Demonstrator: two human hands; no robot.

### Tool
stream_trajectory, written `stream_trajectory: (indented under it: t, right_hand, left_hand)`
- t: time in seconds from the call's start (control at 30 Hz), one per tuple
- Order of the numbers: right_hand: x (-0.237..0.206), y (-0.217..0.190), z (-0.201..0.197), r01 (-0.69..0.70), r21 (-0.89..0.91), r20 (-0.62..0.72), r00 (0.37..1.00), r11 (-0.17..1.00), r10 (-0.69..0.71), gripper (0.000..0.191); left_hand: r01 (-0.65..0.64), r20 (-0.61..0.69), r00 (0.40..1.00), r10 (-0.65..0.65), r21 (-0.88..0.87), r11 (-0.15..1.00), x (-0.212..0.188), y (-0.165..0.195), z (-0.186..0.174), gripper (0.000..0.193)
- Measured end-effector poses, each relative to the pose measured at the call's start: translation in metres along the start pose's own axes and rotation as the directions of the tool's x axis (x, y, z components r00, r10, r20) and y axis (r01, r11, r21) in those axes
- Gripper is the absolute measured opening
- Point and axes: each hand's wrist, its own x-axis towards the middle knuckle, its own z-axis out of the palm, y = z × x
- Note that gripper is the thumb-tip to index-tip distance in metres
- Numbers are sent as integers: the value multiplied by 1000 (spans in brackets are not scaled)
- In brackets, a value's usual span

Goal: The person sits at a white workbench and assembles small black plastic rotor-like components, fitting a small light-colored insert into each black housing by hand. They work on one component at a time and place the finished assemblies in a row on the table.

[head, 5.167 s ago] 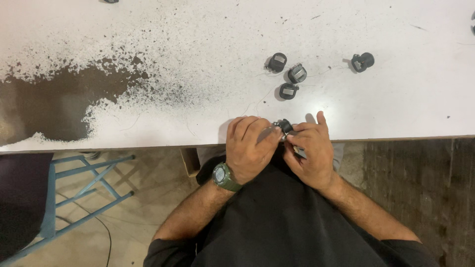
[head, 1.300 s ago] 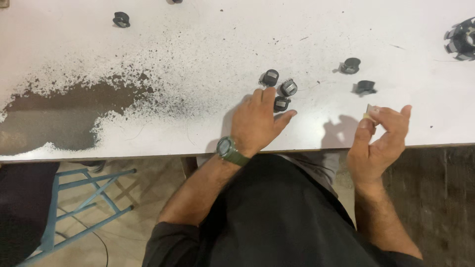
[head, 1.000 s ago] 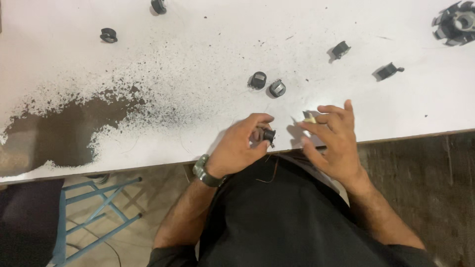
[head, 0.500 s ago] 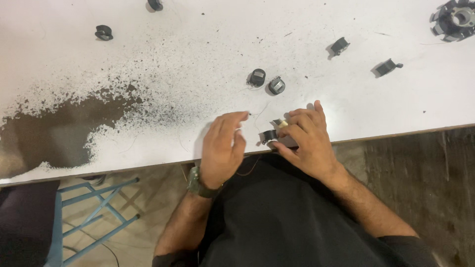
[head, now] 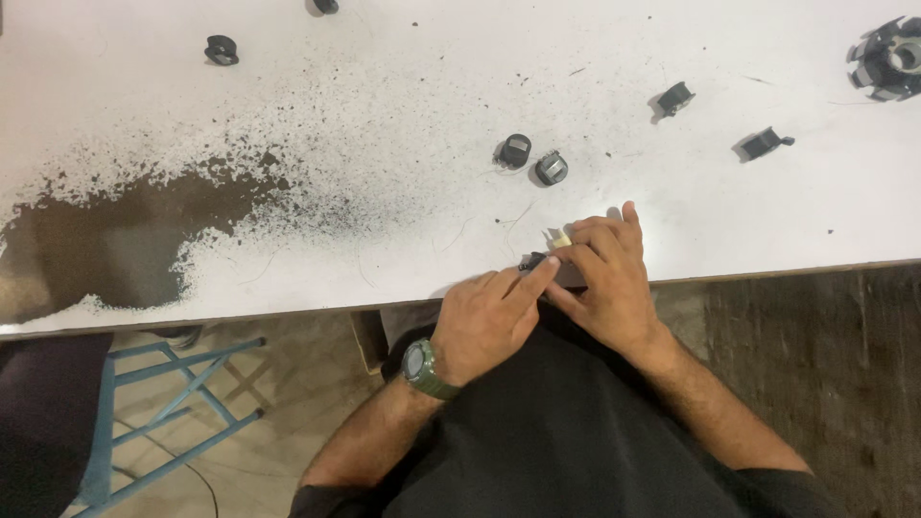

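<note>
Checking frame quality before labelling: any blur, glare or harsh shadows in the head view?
Head view: mostly sharp, slight softness on the left hand and right hand; no glare on the white table; short soft shadows beside the two dark round parts; small dark part between the fingers hard to resolve.

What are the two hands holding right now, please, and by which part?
Both the left hand and right hand pinch a small dark part at the table edge; the exact grip is hidden.

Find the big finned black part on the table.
The finned black part sits at the table's far right corner in the head view, beyond two small black clips, far from both hands.
</note>
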Motion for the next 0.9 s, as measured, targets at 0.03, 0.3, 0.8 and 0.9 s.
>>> stream_trajectory:
  t: [0.03, 0.3, 0.8, 0.9]
  right_hand:
    - [-1, 0, 1, 2, 0, -2, 1000, 1000, -2, 38]
    - [-9, 2, 6, 3, 0, -61, 998, 1000, -3, 40]
    - [-13, -4, 7, -39, -52, -57, 998, 998, 36, 44]
    - [-18, -3, 5, -14, -27, -93, 996, 1000, 11, 47]
  left_hand:
    - [-3, -24, 1000, 4, 26, 1000, 2, -3, 2, 43]
    - [19, -142, 990, 1, 140, 990, -1, -14, 10, 25]
    - [-81, -193, 974, 117, 184, 980, -3, -17, 9, 28]
    - [-24, -237, 969, 65, 173, 985, -6, -13, 11, 25]
